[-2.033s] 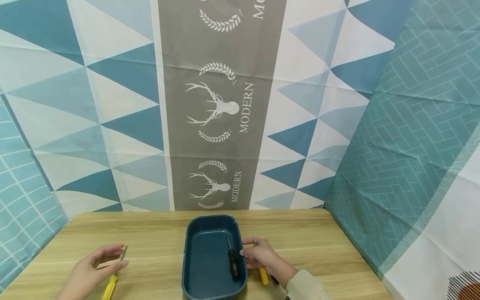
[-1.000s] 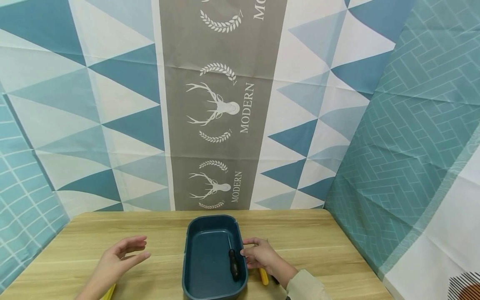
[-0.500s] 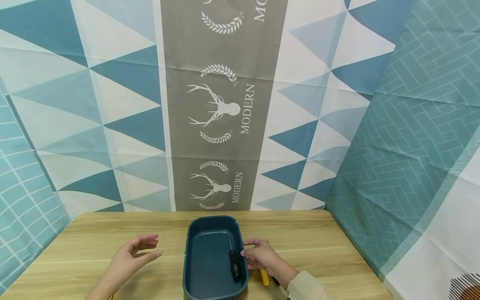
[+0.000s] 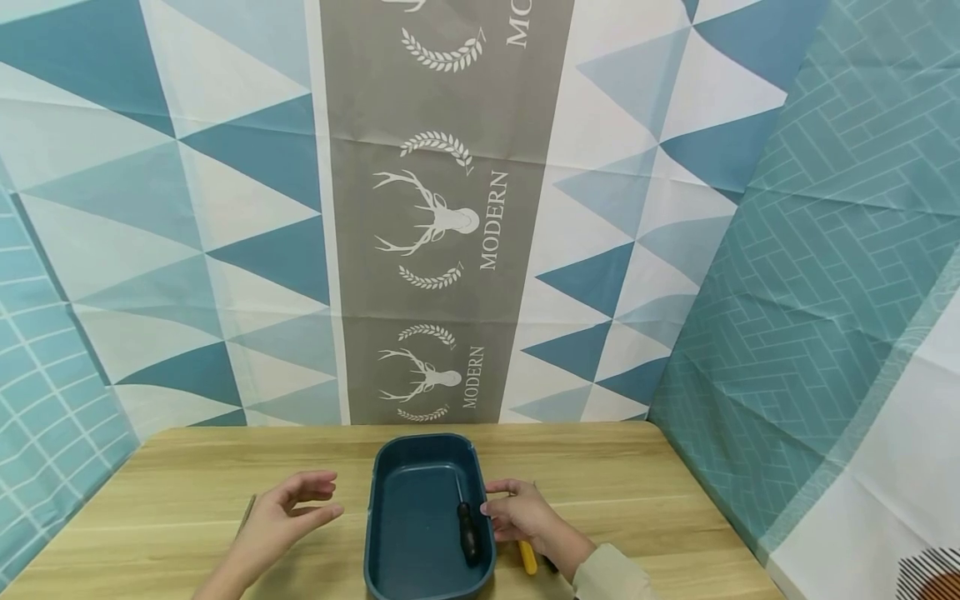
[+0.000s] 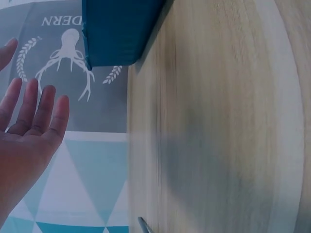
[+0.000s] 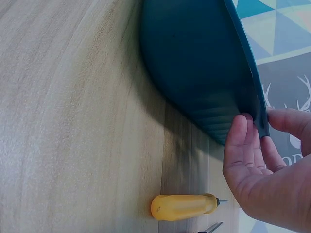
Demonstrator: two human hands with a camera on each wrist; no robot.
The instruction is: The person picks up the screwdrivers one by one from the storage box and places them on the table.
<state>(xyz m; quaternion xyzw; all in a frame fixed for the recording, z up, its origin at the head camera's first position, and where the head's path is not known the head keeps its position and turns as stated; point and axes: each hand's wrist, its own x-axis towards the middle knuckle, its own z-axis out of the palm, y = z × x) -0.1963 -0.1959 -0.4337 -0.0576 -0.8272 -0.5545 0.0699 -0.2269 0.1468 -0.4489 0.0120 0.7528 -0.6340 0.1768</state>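
A dark blue plastic box point(image 4: 423, 575) stands on the wooden table. Inside it, along the right wall, lies a screwdriver with a black handle point(image 4: 468, 533). My right hand point(image 4: 522, 512) pinches the box's right rim, with the thumb over the edge and the fingers against the outer wall. To the left of the box, my left hand point(image 4: 288, 515) is held in the air, fingers extended and nothing in them. Behind its wrist shows the metal shank point(image 4: 246, 514) of a yellow screwdriver, whose handle is hidden by the forearm.
Right of the box, under my right wrist, lies another screwdriver with a yellow handle point(image 6: 184, 207). Beside it shows a dark tool with a metal tip point(image 6: 214, 227). Patterned cloth point(image 4: 427, 250) hangs behind the wooden table point(image 4: 600, 467).
My left hand has moved right, away from the yellow screwdriver on the left and toward the box. My right hand stays at the rim, and the box has not moved.
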